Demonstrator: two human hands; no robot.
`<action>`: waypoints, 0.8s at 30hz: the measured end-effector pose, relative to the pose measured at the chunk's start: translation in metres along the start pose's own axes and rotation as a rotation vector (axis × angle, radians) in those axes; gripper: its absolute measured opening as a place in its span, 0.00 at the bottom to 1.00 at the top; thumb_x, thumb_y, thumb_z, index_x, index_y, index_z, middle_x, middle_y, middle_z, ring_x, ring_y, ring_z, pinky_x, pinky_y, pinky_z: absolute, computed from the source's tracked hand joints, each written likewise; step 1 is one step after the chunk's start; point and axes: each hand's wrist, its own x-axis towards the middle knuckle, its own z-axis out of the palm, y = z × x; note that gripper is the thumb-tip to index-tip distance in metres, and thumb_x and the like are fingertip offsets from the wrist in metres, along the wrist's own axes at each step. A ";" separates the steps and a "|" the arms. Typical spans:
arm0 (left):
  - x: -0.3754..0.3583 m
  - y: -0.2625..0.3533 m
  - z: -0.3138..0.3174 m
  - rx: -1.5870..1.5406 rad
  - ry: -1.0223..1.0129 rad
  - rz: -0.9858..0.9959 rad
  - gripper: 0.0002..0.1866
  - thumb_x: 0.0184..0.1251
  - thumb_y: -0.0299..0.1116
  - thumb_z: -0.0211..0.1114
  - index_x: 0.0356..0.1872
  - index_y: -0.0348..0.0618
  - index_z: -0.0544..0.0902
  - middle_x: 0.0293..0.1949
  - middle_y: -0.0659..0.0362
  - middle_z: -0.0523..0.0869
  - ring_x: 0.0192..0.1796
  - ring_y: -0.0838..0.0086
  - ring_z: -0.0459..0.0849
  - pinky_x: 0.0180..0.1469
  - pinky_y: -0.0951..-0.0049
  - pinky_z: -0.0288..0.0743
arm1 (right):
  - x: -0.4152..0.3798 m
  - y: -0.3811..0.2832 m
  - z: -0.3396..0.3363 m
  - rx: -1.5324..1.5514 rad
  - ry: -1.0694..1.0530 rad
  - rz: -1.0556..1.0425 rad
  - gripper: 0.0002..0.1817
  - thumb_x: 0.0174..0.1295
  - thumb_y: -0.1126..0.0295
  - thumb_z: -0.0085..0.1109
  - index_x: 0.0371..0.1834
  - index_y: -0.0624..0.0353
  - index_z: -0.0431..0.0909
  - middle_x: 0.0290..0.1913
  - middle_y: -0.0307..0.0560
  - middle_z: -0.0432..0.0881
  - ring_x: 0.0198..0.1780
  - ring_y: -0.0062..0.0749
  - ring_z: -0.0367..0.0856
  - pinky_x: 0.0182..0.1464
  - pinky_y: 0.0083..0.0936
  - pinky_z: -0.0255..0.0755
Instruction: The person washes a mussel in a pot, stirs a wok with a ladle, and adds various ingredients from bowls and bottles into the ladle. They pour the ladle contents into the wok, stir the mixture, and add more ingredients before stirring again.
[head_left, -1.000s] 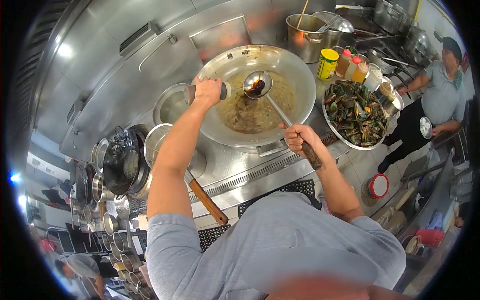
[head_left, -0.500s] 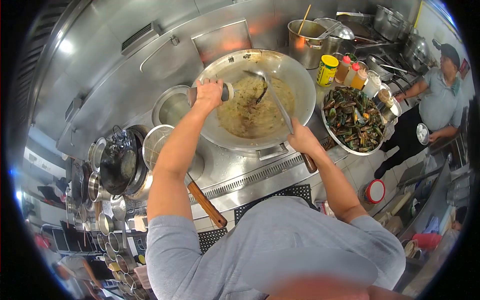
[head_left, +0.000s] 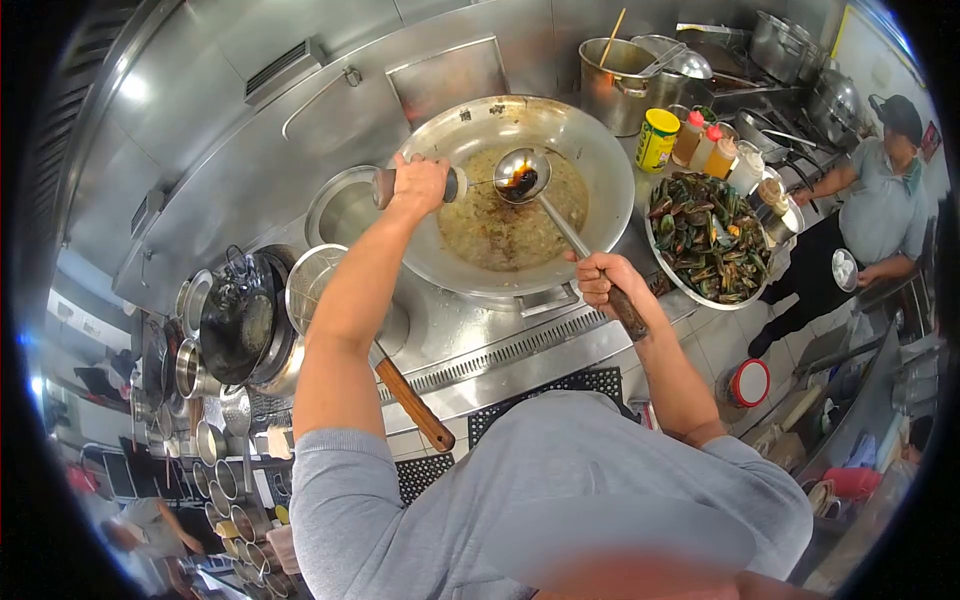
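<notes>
My left hand (head_left: 420, 183) is wrapped round a bottle (head_left: 382, 189) tipped on its side over the left rim of a large wok (head_left: 604, 200). From the bottle's mouth a thin dark streak reaches toward a metal ladle (head_left: 536, 164). Dark brown liquid (head_left: 522, 181) lies in the ladle's bowl, which faces up above the wok. My right hand (head_left: 608, 282) grips the ladle's long handle near its wooden end. Below, a cloudy yellowish broth (head_left: 480, 240) with small bits and brown streaks fills the wok's bottom. The bottle's label is hidden by my fingers.
A bowl of mussels (head_left: 708, 240) stands right of the wok, behind it a yellow tub (head_left: 656, 140) and sauce bottles (head_left: 720, 157). A strainer (head_left: 412, 402) rests at left, near stacked woks (head_left: 238, 325). Another person (head_left: 885, 190) stands at right.
The ladle has turned from edge-on to bowl up, showing dark liquid in it. My right hand has shifted its grip on the handle. The left hand and bottle have hardly moved.
</notes>
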 end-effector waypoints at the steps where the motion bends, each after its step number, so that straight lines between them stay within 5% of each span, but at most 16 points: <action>1: -0.001 0.000 -0.001 0.002 0.000 0.002 0.32 0.45 0.43 0.80 0.54 0.51 0.79 0.49 0.58 0.85 0.57 0.64 0.81 0.58 0.47 0.67 | -0.001 0.000 0.002 0.007 0.014 -0.005 0.15 0.64 0.77 0.50 0.54 0.62 0.67 0.22 0.31 0.65 0.15 0.12 0.59 0.16 0.14 0.53; 5: 0.001 -0.001 0.002 -0.010 0.011 0.007 0.32 0.45 0.43 0.80 0.54 0.51 0.79 0.49 0.58 0.85 0.57 0.63 0.81 0.58 0.47 0.67 | 0.003 -0.004 -0.003 -0.007 0.017 0.005 0.16 0.64 0.75 0.51 0.54 0.62 0.67 0.22 0.31 0.66 0.15 0.13 0.59 0.16 0.16 0.53; 8: 0.002 0.000 0.005 -0.023 0.005 0.016 0.33 0.44 0.43 0.80 0.55 0.50 0.78 0.50 0.58 0.84 0.58 0.63 0.80 0.57 0.46 0.67 | 0.001 -0.012 0.002 -0.411 0.172 0.024 0.21 0.62 0.72 0.55 0.58 0.66 0.66 0.22 0.38 0.71 0.15 0.22 0.65 0.18 0.24 0.61; 14: -0.007 -0.005 0.005 -0.130 0.100 -0.085 0.35 0.44 0.43 0.80 0.56 0.47 0.75 0.54 0.57 0.81 0.61 0.60 0.77 0.57 0.45 0.68 | -0.005 -0.007 0.029 -1.264 0.449 -0.364 0.28 0.58 0.71 0.56 0.62 0.68 0.63 0.22 0.47 0.74 0.17 0.35 0.73 0.22 0.32 0.68; 15: -0.007 -0.004 0.006 -0.117 0.102 -0.086 0.35 0.45 0.43 0.80 0.56 0.46 0.75 0.55 0.57 0.80 0.61 0.60 0.76 0.57 0.44 0.68 | -0.005 -0.009 0.028 -1.262 0.449 -0.359 0.28 0.58 0.71 0.56 0.62 0.68 0.63 0.22 0.47 0.74 0.17 0.35 0.73 0.22 0.32 0.68; 17: -0.003 -0.003 0.011 -0.106 0.107 -0.088 0.35 0.45 0.44 0.79 0.56 0.46 0.75 0.56 0.57 0.80 0.61 0.60 0.76 0.58 0.43 0.67 | -0.007 -0.021 0.022 -0.464 0.142 -0.146 0.22 0.62 0.72 0.54 0.60 0.64 0.66 0.20 0.37 0.69 0.15 0.24 0.66 0.17 0.24 0.60; 20: 0.002 -0.006 0.023 -0.011 0.226 -0.070 0.35 0.45 0.44 0.79 0.56 0.48 0.76 0.54 0.58 0.82 0.60 0.60 0.78 0.59 0.43 0.67 | 0.002 -0.016 0.003 -0.062 0.022 0.006 0.17 0.65 0.75 0.50 0.57 0.59 0.67 0.20 0.30 0.63 0.14 0.15 0.59 0.16 0.17 0.52; 24: -0.005 -0.001 0.015 0.020 0.108 -0.043 0.31 0.46 0.45 0.79 0.54 0.51 0.79 0.50 0.59 0.84 0.58 0.62 0.80 0.60 0.43 0.66 | 0.002 -0.007 -0.012 0.029 -0.045 0.058 0.18 0.67 0.74 0.48 0.60 0.62 0.68 0.21 0.29 0.64 0.14 0.13 0.57 0.15 0.15 0.54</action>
